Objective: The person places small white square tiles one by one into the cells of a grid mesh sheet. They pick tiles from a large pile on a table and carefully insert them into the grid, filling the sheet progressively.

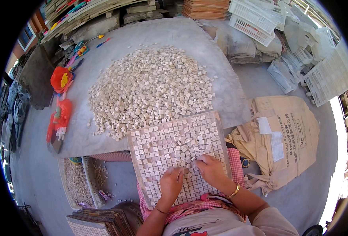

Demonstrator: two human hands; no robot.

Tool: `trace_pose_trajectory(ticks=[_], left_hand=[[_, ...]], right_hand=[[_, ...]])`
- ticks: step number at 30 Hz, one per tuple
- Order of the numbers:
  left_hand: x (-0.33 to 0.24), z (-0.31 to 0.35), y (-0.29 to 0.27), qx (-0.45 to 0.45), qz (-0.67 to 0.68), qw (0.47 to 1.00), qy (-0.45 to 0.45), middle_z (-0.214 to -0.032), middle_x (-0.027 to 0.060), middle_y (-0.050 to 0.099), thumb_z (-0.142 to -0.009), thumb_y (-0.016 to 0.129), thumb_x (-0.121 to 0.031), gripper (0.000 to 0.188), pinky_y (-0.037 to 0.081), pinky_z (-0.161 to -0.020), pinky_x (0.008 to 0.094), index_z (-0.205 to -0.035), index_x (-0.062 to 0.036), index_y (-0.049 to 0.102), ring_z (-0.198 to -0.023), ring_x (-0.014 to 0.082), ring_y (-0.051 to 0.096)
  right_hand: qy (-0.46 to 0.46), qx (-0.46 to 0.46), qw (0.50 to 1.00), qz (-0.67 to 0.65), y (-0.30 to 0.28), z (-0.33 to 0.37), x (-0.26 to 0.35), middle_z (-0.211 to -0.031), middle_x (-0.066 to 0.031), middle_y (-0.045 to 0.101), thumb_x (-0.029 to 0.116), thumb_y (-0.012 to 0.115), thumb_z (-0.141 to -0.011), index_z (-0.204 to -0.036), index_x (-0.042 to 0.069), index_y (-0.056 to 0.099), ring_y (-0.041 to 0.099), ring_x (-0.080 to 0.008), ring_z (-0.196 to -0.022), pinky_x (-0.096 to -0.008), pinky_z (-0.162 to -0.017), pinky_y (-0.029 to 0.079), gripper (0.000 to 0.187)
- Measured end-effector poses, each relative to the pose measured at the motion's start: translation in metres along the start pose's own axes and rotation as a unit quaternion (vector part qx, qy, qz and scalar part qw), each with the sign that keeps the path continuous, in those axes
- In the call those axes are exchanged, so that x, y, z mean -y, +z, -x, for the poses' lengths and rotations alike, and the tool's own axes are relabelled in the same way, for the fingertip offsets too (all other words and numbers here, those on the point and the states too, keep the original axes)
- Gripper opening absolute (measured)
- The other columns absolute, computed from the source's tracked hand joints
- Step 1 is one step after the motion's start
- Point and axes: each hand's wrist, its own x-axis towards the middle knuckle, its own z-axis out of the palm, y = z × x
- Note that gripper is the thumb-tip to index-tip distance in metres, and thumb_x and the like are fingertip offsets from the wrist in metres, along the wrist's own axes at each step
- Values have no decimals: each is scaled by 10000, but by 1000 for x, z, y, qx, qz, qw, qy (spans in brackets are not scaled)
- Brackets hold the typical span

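Observation:
A shallow square tray (227,163) rests tilted on my lap against the table edge. Its grid holds rows of small pale stone mosaic tiles (150,155), with some cells bare. Loose tiles (189,149) lie heaped over the grid's right-centre. My left hand (172,183) is closed over the tray's lower middle, fingertips at the loose tiles; what it pinches is hidden. Just to its right, my right hand (212,170) has curled fingers pressed to the lower end of the loose heap. Any tile between those fingertips is too small to make out.
A large pile of stone cubes (150,86) covers the middle of the grey table (170,31). Toys and red bags (61,114) line its left edge. Below left stand a white crate of chips (77,183) and stacked trays (99,222). A beige sack (296,133) lies right; white crates (256,23) sit behind.

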Motion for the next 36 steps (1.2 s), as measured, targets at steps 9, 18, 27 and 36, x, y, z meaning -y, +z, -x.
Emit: trace_pose_trajectory(ticks=[9,18,27,36], left_hand=[[-14,-12,13,44,-70,993,79,-752,93,556,-752,655,-82,211,474,-563,392,-962,-86,637,-663,280,573],[-14,-19,20,55,-18,997,44,-758,87,586,-835,612,-117,116,465,-558,336,-907,-26,618,-673,246,587],[-3,-6,-42,11,598,725,-342,-856,78,617,-893,501,-39,156,418,-608,225,-1012,3,591,-713,98,539],[1,0,-24,44,300,922,-240,-754,-7,561,-858,607,-63,108,408,-592,204,-939,1,638,-654,50,484]], right_hand=[[43,80,995,-34,-11,-11,-6,-891,-110,537,76,636,-760,-874,55,566,579,-308,-763,-404,-640,482,136],[236,38,696,-677,-31,7,-32,-982,-59,563,44,570,-855,-967,23,553,582,-160,-849,-304,-766,493,116],[30,70,972,-222,-16,10,-4,-879,-135,551,95,634,-790,-947,46,603,568,-322,-797,-382,-683,484,168],[69,82,992,-74,-4,-6,18,-863,-97,563,155,647,-786,-971,78,593,591,-301,-781,-393,-642,486,207]])
